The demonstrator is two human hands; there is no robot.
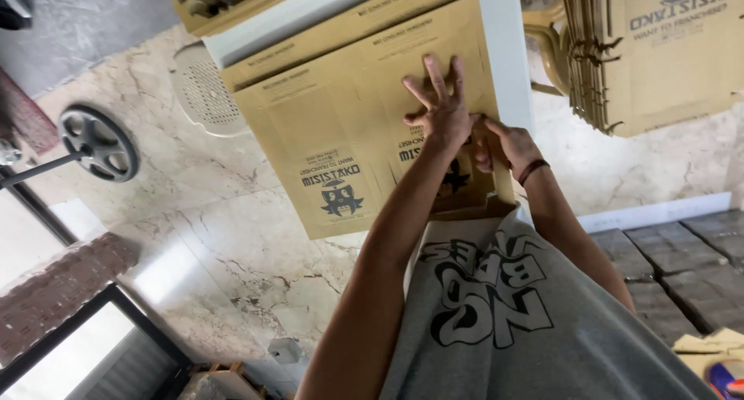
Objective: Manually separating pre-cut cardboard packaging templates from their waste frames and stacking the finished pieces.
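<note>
A flat, unfolded brown cardboard box [333,129] with black printing lies on a narrow white surface [508,51] in front of me. My left hand [440,109] presses down on its right part, palm flat and fingers spread. My right hand [505,144], with a dark band on the wrist, grips the box's right edge flap just beside the left hand. A second flat box [341,32] lies under the first and sticks out beyond it at the far side.
A thick stack of flat brown boxes [651,51] stands at the upper right. Marble floor [209,237] spreads to the left, with a white plastic stool [203,94] and a barbell weight [99,143]. Grey paving blocks [682,253] lie at the right.
</note>
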